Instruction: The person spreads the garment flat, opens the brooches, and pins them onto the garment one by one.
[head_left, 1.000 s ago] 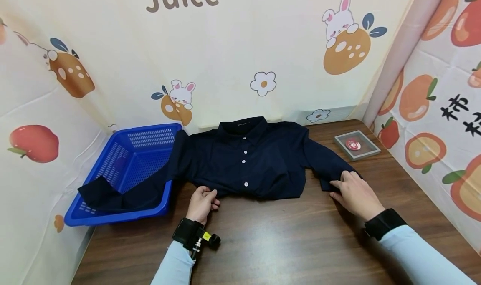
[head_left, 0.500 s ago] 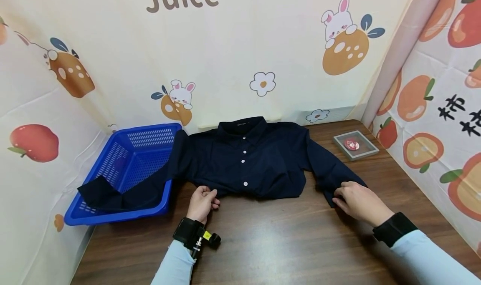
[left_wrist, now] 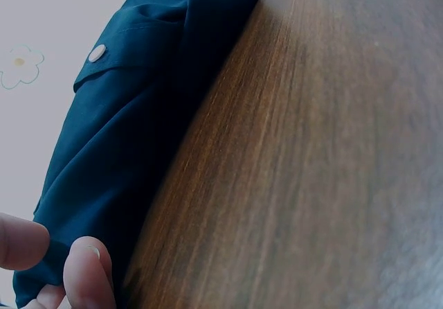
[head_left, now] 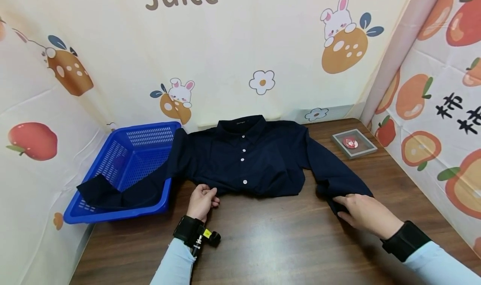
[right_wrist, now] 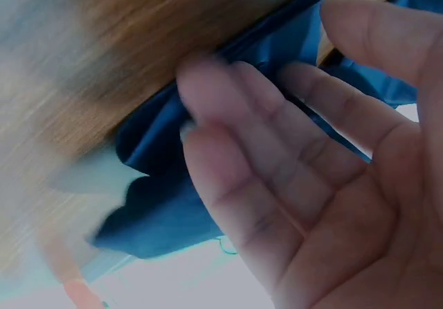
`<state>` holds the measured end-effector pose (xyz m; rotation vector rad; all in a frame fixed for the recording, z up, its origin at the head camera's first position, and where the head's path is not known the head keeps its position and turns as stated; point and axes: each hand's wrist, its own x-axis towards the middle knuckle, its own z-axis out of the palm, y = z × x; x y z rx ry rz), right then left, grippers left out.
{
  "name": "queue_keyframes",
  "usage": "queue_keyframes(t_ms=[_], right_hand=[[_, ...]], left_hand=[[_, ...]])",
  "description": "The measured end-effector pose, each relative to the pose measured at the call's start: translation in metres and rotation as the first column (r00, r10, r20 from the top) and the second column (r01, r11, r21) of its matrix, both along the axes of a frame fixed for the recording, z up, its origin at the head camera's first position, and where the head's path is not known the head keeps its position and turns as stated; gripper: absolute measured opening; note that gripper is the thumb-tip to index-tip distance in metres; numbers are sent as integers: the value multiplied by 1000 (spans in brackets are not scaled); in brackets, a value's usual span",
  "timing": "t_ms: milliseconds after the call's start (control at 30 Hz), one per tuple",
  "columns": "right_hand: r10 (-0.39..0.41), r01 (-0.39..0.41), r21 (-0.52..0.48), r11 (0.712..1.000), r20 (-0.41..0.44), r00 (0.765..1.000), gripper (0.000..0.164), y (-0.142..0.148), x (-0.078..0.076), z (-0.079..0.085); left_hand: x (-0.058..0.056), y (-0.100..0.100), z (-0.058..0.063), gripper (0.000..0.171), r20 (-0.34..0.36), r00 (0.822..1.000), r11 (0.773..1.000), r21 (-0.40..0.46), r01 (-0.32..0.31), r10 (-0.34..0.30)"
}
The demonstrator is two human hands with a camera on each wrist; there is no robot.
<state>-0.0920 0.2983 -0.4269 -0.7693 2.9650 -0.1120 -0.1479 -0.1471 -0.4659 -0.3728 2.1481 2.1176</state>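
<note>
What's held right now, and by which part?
Left hand pinches the shirt by its near edge; right hand touches a sleeve, no grip visible.

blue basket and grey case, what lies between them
Head view: the navy shirt lies between the blue basket and grey case, one sleeve in the basket.

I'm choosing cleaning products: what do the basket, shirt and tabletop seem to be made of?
Basket: likely moulded plastic, slightly glossy, with regular slots in its walls.
Shirt: thin woven cloth, mostly matt, by its soft folds; fibre unclear.
Tabletop: brown wood grain with a soft sheen, so wood or laminate.
</note>
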Motion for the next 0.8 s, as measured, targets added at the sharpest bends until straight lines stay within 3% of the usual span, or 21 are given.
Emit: queue_keyframes(t_ms=[33,233,500,700,800], right_hand=[[1,-2,5,1000,15,1000,28,-1,2,1],[-37,36,14,999,105,994,23,-6,11,3],[-90,86,28,996,215,972,33,-7,18,7],[-129,116,57,992,360,924,35,-7,22,8],[-174,150,89,985,452,875,35,-9,24,10]], left_hand=[[-2,-1,-5,22,-2,1000,1000,-3,-5,5],[-3,-1,-6,21,-2,1000,1000,-10,-8,8],[-2,-1,-5,23,5,1000,1000,2,-5,5],[-2,-1,-4,23,0,1000,1000,3,-3,3],[-2,-1,-4,21,-2,1000,1000,0,-6,6]])
